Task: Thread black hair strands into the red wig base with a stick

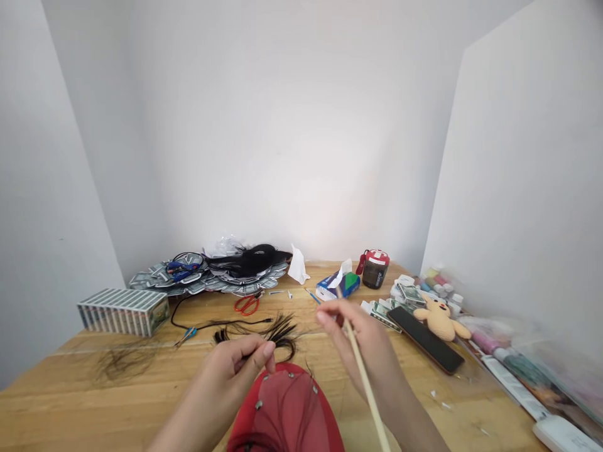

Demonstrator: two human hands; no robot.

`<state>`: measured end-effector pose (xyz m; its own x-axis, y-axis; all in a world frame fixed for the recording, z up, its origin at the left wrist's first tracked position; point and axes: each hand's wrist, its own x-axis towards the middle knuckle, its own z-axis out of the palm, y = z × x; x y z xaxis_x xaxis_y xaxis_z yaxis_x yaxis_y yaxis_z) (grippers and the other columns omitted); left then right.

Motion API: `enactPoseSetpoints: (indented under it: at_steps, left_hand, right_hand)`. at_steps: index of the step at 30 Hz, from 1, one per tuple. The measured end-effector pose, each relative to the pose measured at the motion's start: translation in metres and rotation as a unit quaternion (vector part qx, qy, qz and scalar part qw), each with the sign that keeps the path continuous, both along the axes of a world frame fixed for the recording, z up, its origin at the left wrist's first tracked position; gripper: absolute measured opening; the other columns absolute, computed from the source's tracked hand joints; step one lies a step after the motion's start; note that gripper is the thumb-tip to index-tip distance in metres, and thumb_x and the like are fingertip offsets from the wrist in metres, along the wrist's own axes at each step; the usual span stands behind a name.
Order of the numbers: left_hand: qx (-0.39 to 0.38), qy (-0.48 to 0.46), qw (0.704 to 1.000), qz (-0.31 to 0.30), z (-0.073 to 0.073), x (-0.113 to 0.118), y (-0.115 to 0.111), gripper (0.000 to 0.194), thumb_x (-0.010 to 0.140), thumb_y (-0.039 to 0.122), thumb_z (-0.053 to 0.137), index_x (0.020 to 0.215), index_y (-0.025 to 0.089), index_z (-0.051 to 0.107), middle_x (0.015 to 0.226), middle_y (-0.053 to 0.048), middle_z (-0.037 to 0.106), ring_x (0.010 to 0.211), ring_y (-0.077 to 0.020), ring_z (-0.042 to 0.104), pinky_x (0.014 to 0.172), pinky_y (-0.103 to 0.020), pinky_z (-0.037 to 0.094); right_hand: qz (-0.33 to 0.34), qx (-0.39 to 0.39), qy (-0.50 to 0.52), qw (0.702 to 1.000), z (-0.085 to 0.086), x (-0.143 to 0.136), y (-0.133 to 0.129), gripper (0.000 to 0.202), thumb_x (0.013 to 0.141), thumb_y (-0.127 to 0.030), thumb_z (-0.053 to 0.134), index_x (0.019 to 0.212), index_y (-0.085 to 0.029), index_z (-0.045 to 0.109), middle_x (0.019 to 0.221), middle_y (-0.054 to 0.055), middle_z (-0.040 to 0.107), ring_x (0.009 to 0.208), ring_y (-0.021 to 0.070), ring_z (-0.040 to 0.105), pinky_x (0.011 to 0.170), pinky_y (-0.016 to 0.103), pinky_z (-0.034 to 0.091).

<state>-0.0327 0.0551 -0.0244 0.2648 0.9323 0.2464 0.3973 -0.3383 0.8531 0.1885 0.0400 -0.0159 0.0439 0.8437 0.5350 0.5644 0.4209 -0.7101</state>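
My left hand (238,373) is closed in a pinch beside the top of a red rounded form (332,433). What its fingertips hold is too small to make out. A tuft of black hair (282,331) shows just behind it; whether the fingers hold any of it I cannot tell. Sheer netting (294,402) covers the middle of the form, held by several small pins, with dark strands across it. My right hand (360,345) grips a thin pale wooden stick (365,380), tilted, its upper tip blurred, above the form's right side.
Behind lie red-handled scissors (247,305), a black cable (235,323), a tissue pack (337,287) and a red-lidded dark container (375,270). At left stand a striped box (123,311) and loose hair (125,361). A phone (426,340) and a plush toy (441,320) lie right.
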Motion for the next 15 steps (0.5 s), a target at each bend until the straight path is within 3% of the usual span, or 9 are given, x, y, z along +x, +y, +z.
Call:
enactPoseSetpoints:
  at_steps: [3, 6, 9, 12, 15]
  left_hand:
    - [0.001, 0.034, 0.999, -0.015, -0.002, -0.001, -0.002, 0.048, 0.089, 0.060, 0.053, 0.064, 0.021, 0.064, 0.062, -0.002, 0.062, 0.062, -0.0216, 0.056, 0.061, -0.029, 0.037]
    - [-0.003, 0.048, 0.998, -0.043, -0.004, -0.002, -0.003, 0.048, 0.088, 0.061, 0.050, 0.068, 0.021, 0.067, 0.068, -0.005, 0.068, 0.067, -0.0243, 0.061, 0.065, -0.030, 0.042]
    - [-0.003, 0.048, 0.998, -0.043, -0.005, -0.003, -0.002, 0.046, 0.088, 0.060, 0.050, 0.070, 0.021, 0.066, 0.069, -0.005, 0.067, 0.068, -0.0238, 0.060, 0.064, -0.029, 0.043]
    - [0.002, 0.042, 0.999, -0.030, -0.002, -0.003, -0.001, 0.043, 0.089, 0.059, 0.050, 0.073, 0.022, 0.066, 0.071, -0.003, 0.064, 0.069, -0.0225, 0.059, 0.063, -0.028, 0.043]
    - [0.003, 0.043, 0.999, -0.032, 0.001, -0.004, 0.000, 0.045, 0.086, 0.060, 0.054, 0.068, 0.021, 0.068, 0.067, -0.002, 0.062, 0.065, -0.0214, 0.057, 0.060, -0.027, 0.042]
  right_hand:
    - [-0.015, 0.036, 0.000, 0.999, 0.005, -0.003, -0.012, 0.033, 0.103, -0.045, 0.061, 0.126, -0.028, 0.077, 0.118, 0.013, 0.077, 0.108, 0.0350, 0.067, 0.099, 0.049, 0.046]
    - [0.101, 0.021, -0.032, 0.994, 0.002, -0.019, -0.019, 0.035, 0.101, -0.040, 0.068, 0.134, -0.033, 0.074, 0.124, 0.010, 0.077, 0.128, 0.0364, 0.057, 0.109, 0.049, 0.042]
    - [0.196, -0.055, -0.042, 0.978, -0.001, -0.027, -0.016, 0.017, 0.103, -0.032, 0.064, 0.107, -0.027, 0.080, 0.105, 0.009, 0.077, 0.113, 0.0312, 0.061, 0.098, 0.042, 0.047]
    - [0.204, -0.106, -0.001, 0.973, 0.001, -0.019, -0.009, 0.030, 0.101, -0.037, 0.062, 0.076, -0.024, 0.070, 0.079, 0.003, 0.068, 0.087, 0.0258, 0.060, 0.083, 0.037, 0.045]
    - [0.229, -0.141, 0.032, 0.963, 0.006, -0.001, -0.003, 0.042, 0.100, -0.053, 0.059, 0.071, -0.024, 0.062, 0.068, 0.000, 0.062, 0.071, 0.0214, 0.058, 0.072, 0.033, 0.044]
